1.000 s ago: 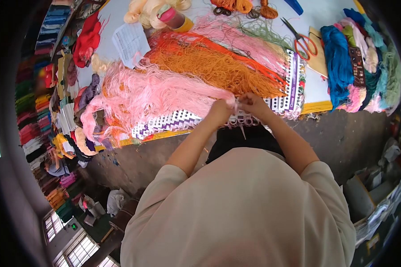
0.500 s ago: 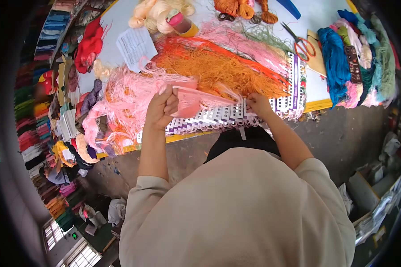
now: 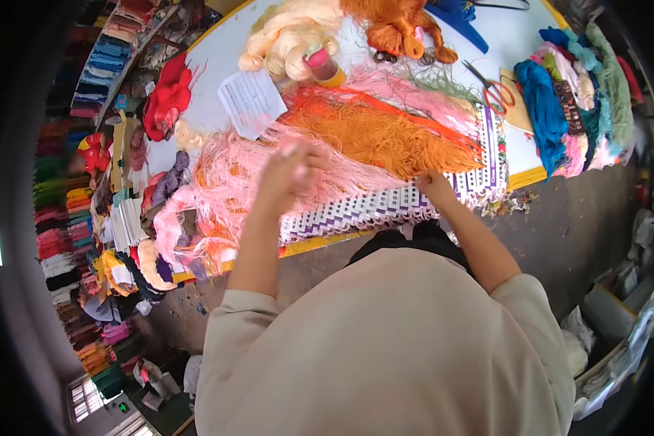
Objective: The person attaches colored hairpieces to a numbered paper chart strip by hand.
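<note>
My left hand (image 3: 292, 176) is raised over a spread of loose pink thread (image 3: 221, 163); motion smears its fingers, so what it holds cannot be made out. At the front edge of the table, my right hand (image 3: 434, 187) is closed in a pinch by a row of white punched thread cards (image 3: 363, 209). Whatever sits between its fingertips is hidden. Orange-brown thread (image 3: 385, 142) fans out from the cards between my hands, with a strip of red-orange thread (image 3: 414, 116) behind it.
Scissors with orange handles (image 3: 495, 96) lie at the right, near blue skeins (image 3: 541, 109). A printed sheet (image 3: 251, 102), a jar with a pink top (image 3: 323, 67) and cream skeins (image 3: 291, 36) lie farther back. Red thread (image 3: 167, 98) is at the left.
The pink strands stretched between my hands no longer show taut. My left hand has swung and blurred; my right stays at the cards. The view has shifted, placing the table items slightly lower.
</note>
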Available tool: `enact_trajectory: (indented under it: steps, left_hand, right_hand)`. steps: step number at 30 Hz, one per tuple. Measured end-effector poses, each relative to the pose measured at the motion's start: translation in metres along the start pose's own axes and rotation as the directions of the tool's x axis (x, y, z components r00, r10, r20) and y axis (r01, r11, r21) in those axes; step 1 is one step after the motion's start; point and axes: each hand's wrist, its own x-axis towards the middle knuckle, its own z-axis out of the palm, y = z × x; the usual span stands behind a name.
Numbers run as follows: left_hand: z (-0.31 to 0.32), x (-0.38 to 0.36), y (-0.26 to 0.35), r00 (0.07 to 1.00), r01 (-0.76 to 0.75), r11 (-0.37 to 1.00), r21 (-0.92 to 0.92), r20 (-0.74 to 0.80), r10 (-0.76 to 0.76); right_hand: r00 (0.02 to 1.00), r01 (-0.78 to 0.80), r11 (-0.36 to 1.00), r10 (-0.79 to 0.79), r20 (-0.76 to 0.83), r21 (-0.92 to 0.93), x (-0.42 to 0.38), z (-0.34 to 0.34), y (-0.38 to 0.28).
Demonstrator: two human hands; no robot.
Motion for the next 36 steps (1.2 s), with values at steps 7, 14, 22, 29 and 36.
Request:
enact_trajectory:
  steps: [7,14,22,29,36]
  left_hand:
    - [0.094,-0.021,-0.015,0.944,0.038,0.837,-0.545,0.296,0.150]
    - [0.126,-0.053,0.002,0.887,-0.004,0.935,-0.354,0.430,0.166]
    - [0.180,-0.043,-0.009,0.935,-0.164,0.919,-0.358,0.241,0.261]
    - [0.272,-0.026,-0.011,0.929,-0.049,0.800,-0.598,0.266,0.255]
    - [0.333,-0.024,-0.011,0.949,-0.149,0.865,-0.478,0.177,0.261]
  right_hand:
    - [0.991,0.018,0.678,-0.112,0.079,0.735,-0.110,-0.043,-0.194]
    - [0.975,0.127,0.711,-0.218,0.045,0.691,-0.140,-0.061,-0.214]
    - [0.967,0.084,0.563,-0.245,0.069,0.823,-0.138,-0.117,-0.195]
    - [0.966,0.026,0.625,-0.216,0.140,0.780,-0.122,-0.201,-0.162]
    - [0.911,0.083,0.748,-0.325,0.254,0.659,-0.104,-0.255,-0.137]
